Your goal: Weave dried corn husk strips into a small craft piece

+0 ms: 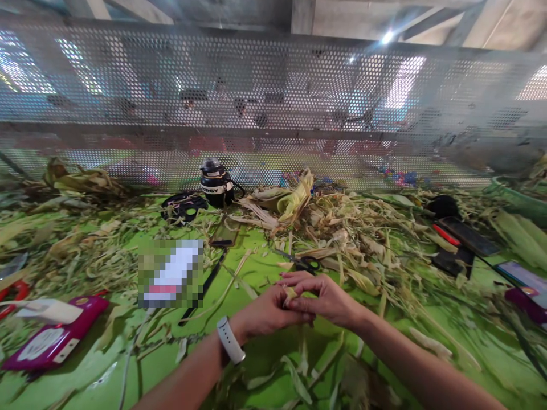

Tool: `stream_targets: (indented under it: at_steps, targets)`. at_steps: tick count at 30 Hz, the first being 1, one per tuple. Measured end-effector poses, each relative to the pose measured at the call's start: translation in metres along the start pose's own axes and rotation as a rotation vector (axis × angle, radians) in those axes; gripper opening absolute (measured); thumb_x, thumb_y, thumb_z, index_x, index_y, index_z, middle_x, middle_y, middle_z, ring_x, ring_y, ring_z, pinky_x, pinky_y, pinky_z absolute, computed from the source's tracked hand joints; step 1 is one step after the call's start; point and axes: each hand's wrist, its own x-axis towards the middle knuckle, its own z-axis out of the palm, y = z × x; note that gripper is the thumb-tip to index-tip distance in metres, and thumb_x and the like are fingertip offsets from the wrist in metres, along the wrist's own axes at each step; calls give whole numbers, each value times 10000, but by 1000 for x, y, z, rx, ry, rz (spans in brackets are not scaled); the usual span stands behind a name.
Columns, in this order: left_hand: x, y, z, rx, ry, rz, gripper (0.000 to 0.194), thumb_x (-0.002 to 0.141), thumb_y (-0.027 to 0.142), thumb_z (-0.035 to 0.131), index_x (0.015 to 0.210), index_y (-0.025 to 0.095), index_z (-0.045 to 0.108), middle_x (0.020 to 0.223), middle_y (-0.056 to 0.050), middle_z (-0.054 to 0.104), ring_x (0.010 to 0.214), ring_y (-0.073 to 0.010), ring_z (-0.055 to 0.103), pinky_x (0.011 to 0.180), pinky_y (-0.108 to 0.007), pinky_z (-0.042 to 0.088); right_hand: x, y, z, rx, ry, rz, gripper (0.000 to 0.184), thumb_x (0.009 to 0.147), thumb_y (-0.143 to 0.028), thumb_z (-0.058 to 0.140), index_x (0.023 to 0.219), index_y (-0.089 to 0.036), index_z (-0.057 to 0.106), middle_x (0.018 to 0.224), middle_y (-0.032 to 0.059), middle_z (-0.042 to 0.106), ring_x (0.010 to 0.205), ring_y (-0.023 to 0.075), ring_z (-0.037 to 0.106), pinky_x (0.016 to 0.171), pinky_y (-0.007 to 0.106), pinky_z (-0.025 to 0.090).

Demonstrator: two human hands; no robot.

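Note:
My left hand (265, 312), below a white wristband (231, 340), meets my right hand (328, 297) over the middle of the green table. Both are closed, fingertips together, on a small pale-yellow piece of corn husk (290, 293). Most of that piece is hidden by the fingers. Just beyond the hands lies a pair of black-handled scissors (308, 263). Dry husk strips (296, 378) are scattered on the green tabletop (252, 282) under and around my wrists.
A magenta power bank (57, 336) with a white plug lies left, near red handles (15, 293). A black bottle (216, 185) stands behind a tape roll (184, 208). Heaped husks (342, 228) cover the back. Phones (468, 234) lie right. A perforated metal panel (256, 85) closes the far side.

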Motion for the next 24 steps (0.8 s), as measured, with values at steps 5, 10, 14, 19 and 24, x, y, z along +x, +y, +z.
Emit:
stream_targets:
  at_steps: [5,10,14,19,24]
  targets:
    - [0,-4,0,-72,-39,-73,318,714,442,662,669,127,660,431,68,402,382,-55,373,423,-200,327,3,7,7,40,182,-38,163,726,-384,696,771,-237,752,968,71,709,1135,250,526,992,436,368]
    - [-1,-6,-2,-137,-109,-113,354,682,480,680,757,133,677,490,53,478,426,-62,424,460,-206,361,1,6,11,84,274,-17,186,724,-399,696,811,-245,753,886,54,712,1037,240,583,978,430,392]
    - [-1,-2,-1,-100,-123,-115,361,693,491,662,724,132,696,492,41,496,448,-65,427,486,-211,352,1,7,13,119,348,-16,177,703,-393,713,775,-236,751,873,51,707,953,236,619,916,409,441]
    - [-3,3,3,-132,-52,-135,365,616,447,738,765,119,678,602,19,560,514,-69,440,510,-203,333,3,9,6,176,375,89,225,696,-392,714,785,-186,738,835,49,718,826,208,642,779,345,484]
    - [-5,9,3,-162,-50,-123,338,671,436,703,814,130,696,668,2,583,583,-82,443,549,-206,328,3,1,-1,155,294,134,289,752,-438,648,812,-162,708,765,20,691,654,143,597,604,253,456]
